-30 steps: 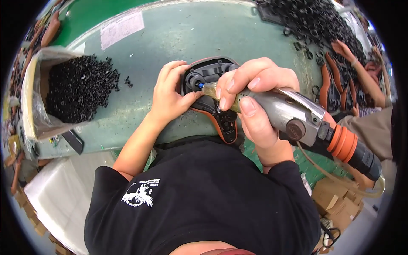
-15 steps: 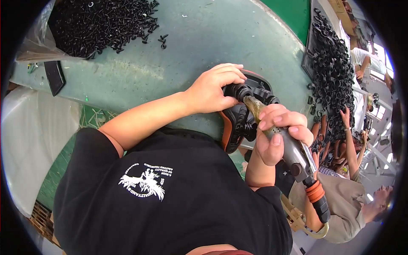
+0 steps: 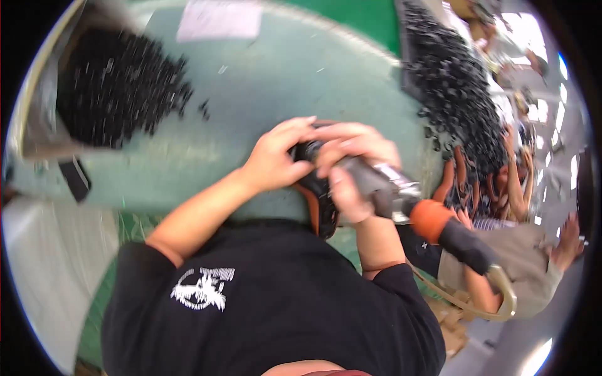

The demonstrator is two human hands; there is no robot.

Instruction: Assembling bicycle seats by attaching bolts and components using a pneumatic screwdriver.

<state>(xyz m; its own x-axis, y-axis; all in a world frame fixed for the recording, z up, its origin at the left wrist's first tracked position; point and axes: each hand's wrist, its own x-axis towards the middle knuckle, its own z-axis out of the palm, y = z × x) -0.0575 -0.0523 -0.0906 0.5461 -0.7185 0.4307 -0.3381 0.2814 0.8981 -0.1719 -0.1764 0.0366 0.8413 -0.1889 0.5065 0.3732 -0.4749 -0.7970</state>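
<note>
On the green table's near edge lies a black moulded part with an orange rim (image 3: pixel 326 216), largely covered by my hands. My left hand (image 3: pixel 276 156) grips its left side, fingers over the top and thumb on the near side. Wrapped in my right hand (image 3: pixel 360 147) is a grey powered screwdriver (image 3: pixel 379 188) with an orange collar (image 3: pixel 431 220), slanting down to the right. Its tip end is hidden by my fingers, close beside my left thumb. The picture is smeared by motion, so whether the tip touches the part cannot be told.
A pile of black screws (image 3: pixel 119 88) sits far left, above a flat black object (image 3: pixel 76 178). White paper (image 3: pixel 219 20) lies at the back. Right, there are heaped black parts (image 3: pixel 445 69) and orange-edged pieces (image 3: pixel 445 182). A hose (image 3: pixel 505 297) trails near a co-worker's arm (image 3: pixel 515 182).
My right hand has come up beside the left, bringing the screwdriver to a flatter slant. The whole view has shifted, and the paper at the back now shows.
</note>
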